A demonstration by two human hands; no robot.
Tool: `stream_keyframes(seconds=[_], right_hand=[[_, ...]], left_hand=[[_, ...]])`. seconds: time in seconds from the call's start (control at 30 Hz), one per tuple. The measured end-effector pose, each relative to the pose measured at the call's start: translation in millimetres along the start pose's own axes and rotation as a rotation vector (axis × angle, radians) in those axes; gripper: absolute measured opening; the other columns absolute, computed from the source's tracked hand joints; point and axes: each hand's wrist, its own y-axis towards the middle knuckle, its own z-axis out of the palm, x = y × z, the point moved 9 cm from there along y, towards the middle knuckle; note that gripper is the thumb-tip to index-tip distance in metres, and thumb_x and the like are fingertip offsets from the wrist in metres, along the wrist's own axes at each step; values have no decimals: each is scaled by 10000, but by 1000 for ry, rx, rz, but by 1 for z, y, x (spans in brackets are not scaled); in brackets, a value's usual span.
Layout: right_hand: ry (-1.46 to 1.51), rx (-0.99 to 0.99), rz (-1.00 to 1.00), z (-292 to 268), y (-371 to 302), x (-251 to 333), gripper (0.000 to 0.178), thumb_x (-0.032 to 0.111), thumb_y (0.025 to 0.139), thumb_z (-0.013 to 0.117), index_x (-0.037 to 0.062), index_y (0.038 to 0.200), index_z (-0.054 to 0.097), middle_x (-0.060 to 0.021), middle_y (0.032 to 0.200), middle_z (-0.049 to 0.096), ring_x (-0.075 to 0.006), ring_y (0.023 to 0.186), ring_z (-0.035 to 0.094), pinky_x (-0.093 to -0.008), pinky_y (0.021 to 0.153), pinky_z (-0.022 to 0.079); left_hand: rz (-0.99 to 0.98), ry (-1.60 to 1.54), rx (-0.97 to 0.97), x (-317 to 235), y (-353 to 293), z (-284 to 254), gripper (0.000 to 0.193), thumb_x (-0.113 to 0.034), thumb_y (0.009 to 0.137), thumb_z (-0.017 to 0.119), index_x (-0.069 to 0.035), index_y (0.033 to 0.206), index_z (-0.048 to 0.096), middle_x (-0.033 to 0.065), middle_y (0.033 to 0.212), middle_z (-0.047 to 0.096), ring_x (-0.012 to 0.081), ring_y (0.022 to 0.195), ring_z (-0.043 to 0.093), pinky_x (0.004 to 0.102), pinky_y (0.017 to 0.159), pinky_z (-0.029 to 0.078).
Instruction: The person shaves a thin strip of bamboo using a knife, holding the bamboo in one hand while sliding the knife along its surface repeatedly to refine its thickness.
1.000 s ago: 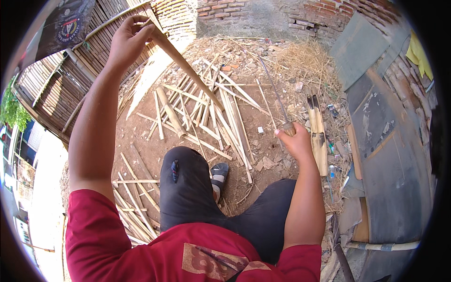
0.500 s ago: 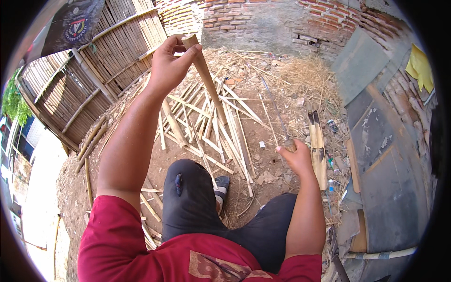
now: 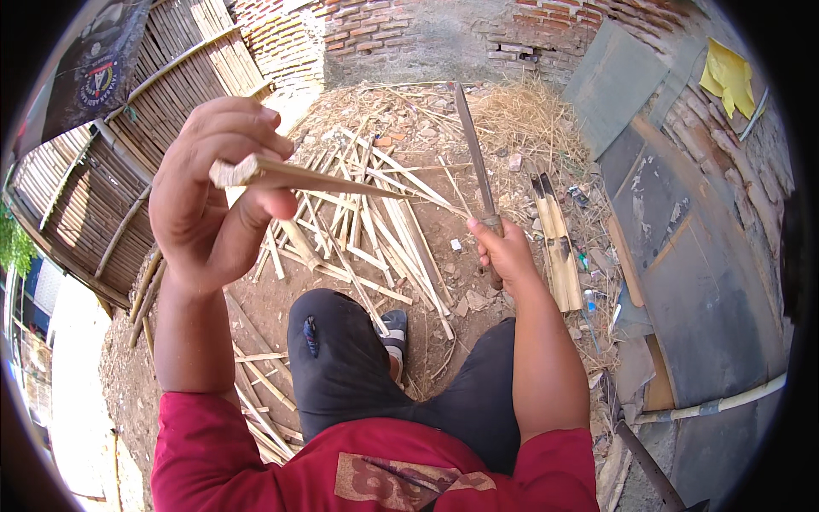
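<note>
- While the left hand (image 3: pixel 200 196) is holding a bamboo stick (image 3: pixel 307 177) aloft, the right hand (image 3: pixel 509 253) is clenching a knife (image 3: pixel 474 149).
- Pale strips (image 3: pixel 424 247) are cluttering the ground (image 3: pixel 467 266).
- Split bamboo (image 3: pixel 561 277) is lying nearby.

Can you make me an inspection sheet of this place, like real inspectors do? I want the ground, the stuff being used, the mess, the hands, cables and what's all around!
Surface: brown dirt ground, uneven, with bits of rubble
Job's things: a long wooden piece and a long-bladed knife, apart from each other
Clutter: a loose pile of pale strips, dry straw, split bamboo
Hands: left hand grips the wooden piece; right hand grips the knife, pointing away from the person
Cables: nothing clearly seen
Surroundings: brick wall ahead, bamboo fence at left, dark sheets at right
</note>
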Motion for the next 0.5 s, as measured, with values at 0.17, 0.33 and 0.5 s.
stream_keyframes(seconds=[0.17, 0.33, 0.5], right_hand=[[221, -18, 77, 48, 10, -15, 480, 500, 890, 779, 67, 1010, 610, 19, 721, 568, -64, 542, 504, -210, 503, 428], [292, -73, 113, 73, 7, -30, 530, 525, 844, 803, 30, 934, 639, -53, 787, 634, -127, 630, 568, -295, 588, 495], [243, -112, 136, 70, 18, -47, 267, 249, 840, 838, 69, 894, 649, -35, 808, 659, -113, 616, 554, -288, 581, 474]], left_hand=[[313, 51, 211, -86, -82, 15, 239, -238, 803, 810, -157, 996, 695, -16, 1075, 713, 238, 999, 609, 387, 807, 530], [405, 7, 290, -112, -151, 48, 243, -160, 770, 836, -204, 958, 688, -62, 1029, 679, 200, 993, 583, 398, 790, 520], [407, -3, 282, -127, -176, 46, 216, -126, 734, 813, -208, 900, 702, -51, 1017, 685, 194, 984, 586, 378, 786, 524]])
